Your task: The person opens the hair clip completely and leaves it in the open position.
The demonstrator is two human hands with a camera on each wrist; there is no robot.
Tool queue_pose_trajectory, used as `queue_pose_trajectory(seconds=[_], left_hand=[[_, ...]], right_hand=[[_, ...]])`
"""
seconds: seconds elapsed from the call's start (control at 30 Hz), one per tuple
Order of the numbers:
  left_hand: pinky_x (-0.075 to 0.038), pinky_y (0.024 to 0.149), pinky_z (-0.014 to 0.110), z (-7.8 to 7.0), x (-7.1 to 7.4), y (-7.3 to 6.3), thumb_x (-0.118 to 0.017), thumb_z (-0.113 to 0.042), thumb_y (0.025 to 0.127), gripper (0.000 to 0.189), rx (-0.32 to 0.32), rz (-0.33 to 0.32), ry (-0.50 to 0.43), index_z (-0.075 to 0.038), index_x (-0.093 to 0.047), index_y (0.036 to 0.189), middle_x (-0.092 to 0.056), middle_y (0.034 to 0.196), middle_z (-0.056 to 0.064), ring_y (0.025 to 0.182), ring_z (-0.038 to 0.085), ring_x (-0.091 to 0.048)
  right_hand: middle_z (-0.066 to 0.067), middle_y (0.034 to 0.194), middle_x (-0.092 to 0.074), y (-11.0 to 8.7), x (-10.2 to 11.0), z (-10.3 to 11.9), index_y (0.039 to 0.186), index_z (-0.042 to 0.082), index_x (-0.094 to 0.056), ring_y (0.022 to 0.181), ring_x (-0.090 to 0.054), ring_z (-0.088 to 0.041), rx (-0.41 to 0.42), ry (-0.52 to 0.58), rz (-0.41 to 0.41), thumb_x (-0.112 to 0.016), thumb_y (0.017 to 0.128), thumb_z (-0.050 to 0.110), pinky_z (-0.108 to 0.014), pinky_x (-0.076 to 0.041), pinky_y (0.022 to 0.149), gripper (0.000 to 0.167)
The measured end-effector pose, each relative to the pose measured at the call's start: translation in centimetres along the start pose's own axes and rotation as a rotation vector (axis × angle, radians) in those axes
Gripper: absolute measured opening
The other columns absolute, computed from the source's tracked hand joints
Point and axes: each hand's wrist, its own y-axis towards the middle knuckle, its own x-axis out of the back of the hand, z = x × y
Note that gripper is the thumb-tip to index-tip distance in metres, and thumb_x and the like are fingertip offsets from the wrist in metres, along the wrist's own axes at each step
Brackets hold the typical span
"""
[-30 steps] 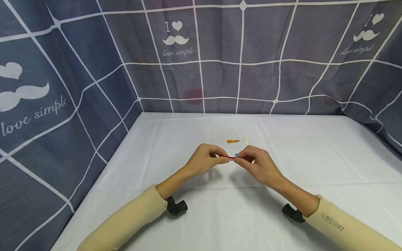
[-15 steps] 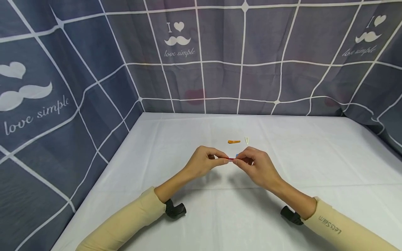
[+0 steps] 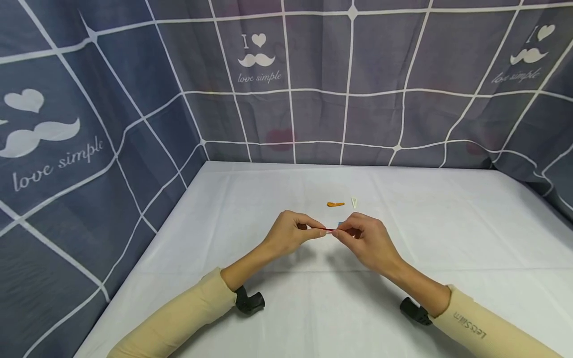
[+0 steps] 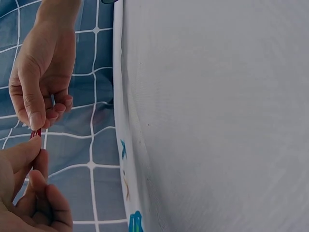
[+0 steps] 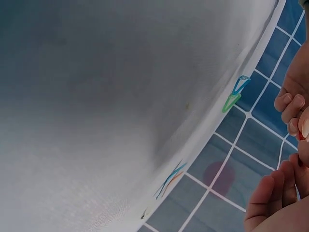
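Note:
Both hands meet over the white table, holding a thin red hair clip (image 3: 329,230) between them. The left hand (image 3: 292,230) pinches one end with thumb and forefinger. At the other end, the thumb and fingertips of the right hand (image 3: 366,241) pinch it, so only a short red stretch shows between the fingertips. In the left wrist view, slits run along the red clip (image 4: 35,133). Just behind the right fingertips, a small blue piece (image 3: 340,223) peeks out, mostly hidden.
Farther back on the white table (image 3: 268,186) lie an orange clip (image 3: 335,204) and a pale clip (image 3: 354,203). A grey checked curtain (image 3: 318,119) closes off the back and left side. Each wrist wears a black camera (image 3: 250,302).
Both hands keep their pinch on the red hair clip. The head view has shifted slightly, and the blue piece behind the right fingertips shows less than before.

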Motion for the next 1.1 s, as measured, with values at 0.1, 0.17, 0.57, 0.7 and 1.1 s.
queue_pose_trajectory(seconds=[0.1, 0.17, 0.57, 0.7, 1.1], left_hand=[[-0.032, 0.048, 0.022, -0.04, 0.04, -0.04, -0.08, -0.018, 0.084, 0.006, -0.014, -0.013, 0.013, -0.016, -0.082, 0.09, -0.073, 0.082, -0.01, 0.05, 0.009, -0.043], [-0.031, 0.048, 0.022, -0.05, 0.03, -0.03, -0.08, -0.018, 0.084, 0.006, -0.023, -0.019, 0.018, -0.015, -0.082, 0.09, -0.073, 0.082, -0.01, 0.05, 0.009, -0.043], [-0.033, 0.049, 0.021, -0.15, -0.21, 0.04, -0.08, -0.015, 0.084, 0.004, -0.067, -0.054, 0.058, -0.015, -0.082, 0.088, -0.073, 0.079, -0.013, 0.051, 0.007, -0.044], [-0.032, 0.049, 0.021, -0.2, -0.4, 0.07, -0.079, -0.012, 0.084, 0.005, -0.081, -0.064, 0.074, -0.013, -0.082, 0.088, -0.072, 0.078, -0.012, 0.052, 0.007, -0.043], [-0.037, 0.052, 0.021, -0.1, -0.48, 0.23, -0.077, -0.013, 0.086, 0.005, -0.003, -0.047, 0.055, -0.013, -0.08, 0.09, -0.071, 0.082, -0.007, 0.056, 0.009, -0.051]], right_hand=[[0.011, 0.076, -0.061, 0.02, -0.13, -0.05, 0.079, 0.011, -0.075, 0.064, -0.056, -0.009, 0.032, -0.014, -0.011, -0.078, 0.083, 0.002, -0.025, -0.049, 0.059, 0.011], [0.012, 0.075, -0.061, 0.04, -0.2, -0.05, 0.077, 0.011, -0.074, 0.064, -0.056, -0.008, 0.048, -0.03, -0.017, -0.078, 0.082, 0.001, -0.025, -0.049, 0.059, 0.012], [0.013, 0.072, -0.06, 0.25, -0.42, 0.34, 0.072, 0.011, -0.07, 0.064, -0.055, -0.007, 0.047, -0.084, -0.033, -0.078, 0.08, 0.001, -0.027, -0.049, 0.06, 0.015], [0.012, 0.071, -0.059, 0.28, -0.68, 0.45, 0.069, 0.012, -0.068, 0.064, -0.056, -0.006, 0.066, -0.111, -0.05, -0.075, 0.079, -0.001, -0.027, -0.049, 0.06, 0.018], [0.01, 0.075, -0.061, 0.22, -0.63, 0.36, 0.076, 0.013, -0.072, 0.068, -0.056, -0.008, -0.007, -0.115, -0.012, -0.076, 0.082, 0.004, -0.028, -0.049, 0.062, 0.012]])
